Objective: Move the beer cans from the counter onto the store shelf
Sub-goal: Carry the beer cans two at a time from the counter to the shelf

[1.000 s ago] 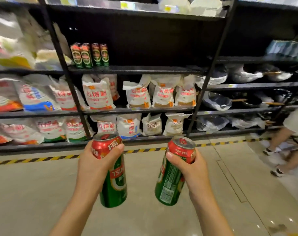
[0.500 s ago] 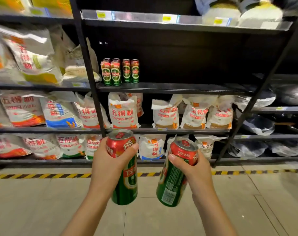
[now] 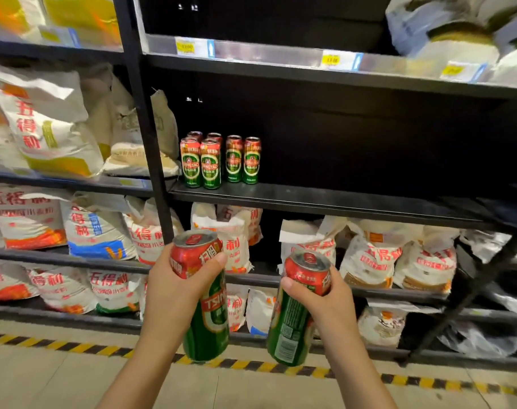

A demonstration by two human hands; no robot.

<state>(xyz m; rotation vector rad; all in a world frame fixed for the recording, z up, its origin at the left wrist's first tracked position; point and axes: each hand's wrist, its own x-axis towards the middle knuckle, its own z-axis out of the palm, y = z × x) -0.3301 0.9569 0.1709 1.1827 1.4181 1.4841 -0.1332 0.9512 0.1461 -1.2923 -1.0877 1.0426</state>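
Note:
My left hand (image 3: 168,290) grips a green and red beer can (image 3: 205,320) near its top, held upright in front of me. My right hand (image 3: 328,302) grips a second beer can (image 3: 289,323), tilted with its top leaning right. Both cans hang in the air below the black store shelf (image 3: 325,199). On that shelf's left end stand several matching beer cans (image 3: 219,160) in a tight group. The shelf board to their right is bare.
White flour sacks (image 3: 95,234) fill the lower shelves and the bay to the left. A black upright post (image 3: 145,137) divides the bays. Price tags (image 3: 331,59) line the shelf above. A yellow-black striped tape (image 3: 428,382) runs along the floor at the rack's foot.
The rack has come much closer and now fills the view. Both hands keep their grip on the cans and have risen toward the shelf with the standing cans.

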